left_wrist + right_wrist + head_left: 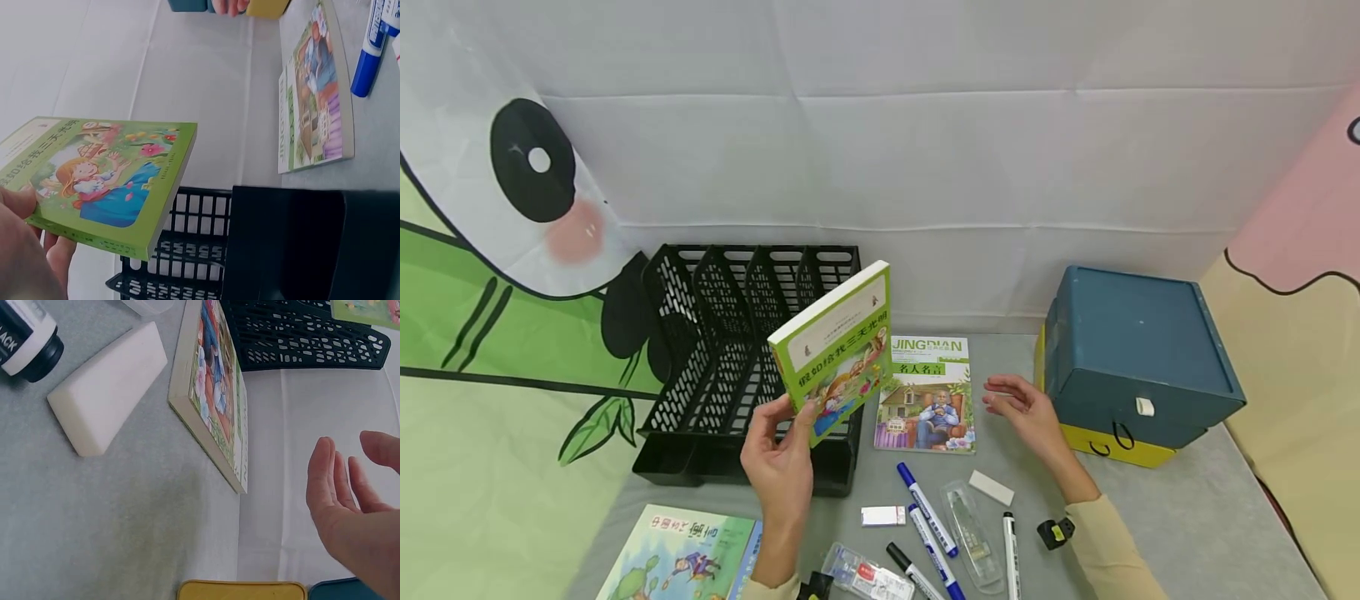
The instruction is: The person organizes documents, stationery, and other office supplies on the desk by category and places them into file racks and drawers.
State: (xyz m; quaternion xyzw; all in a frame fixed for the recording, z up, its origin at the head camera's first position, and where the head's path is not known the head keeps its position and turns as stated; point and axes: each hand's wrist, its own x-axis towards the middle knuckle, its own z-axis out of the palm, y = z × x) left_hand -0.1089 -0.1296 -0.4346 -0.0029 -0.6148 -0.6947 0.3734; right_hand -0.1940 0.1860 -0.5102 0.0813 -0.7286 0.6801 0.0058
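My left hand (781,467) grips a green-edged book (842,354) by its lower edge, thumb on the front cover, and holds it tilted in the air. Behind the book is a black rack (722,358) with several slots, partly hidden by it. In the left wrist view the book's cover (106,175) shows a girl in a blue skirt. My right hand (1026,412) hovers with relaxed, slightly bent fingers and nothing in them, as the right wrist view also shows. It is between a second book (925,396), lying flat, and the blue drawer box (1142,342).
Another book (685,550) lies at the front left. Several markers (927,510), a clear case (972,533), a white block (991,487), a small white box (883,516) and a clear pack (868,573) lie at the front middle. A yellow drawer (1120,448) sits under the blue one.
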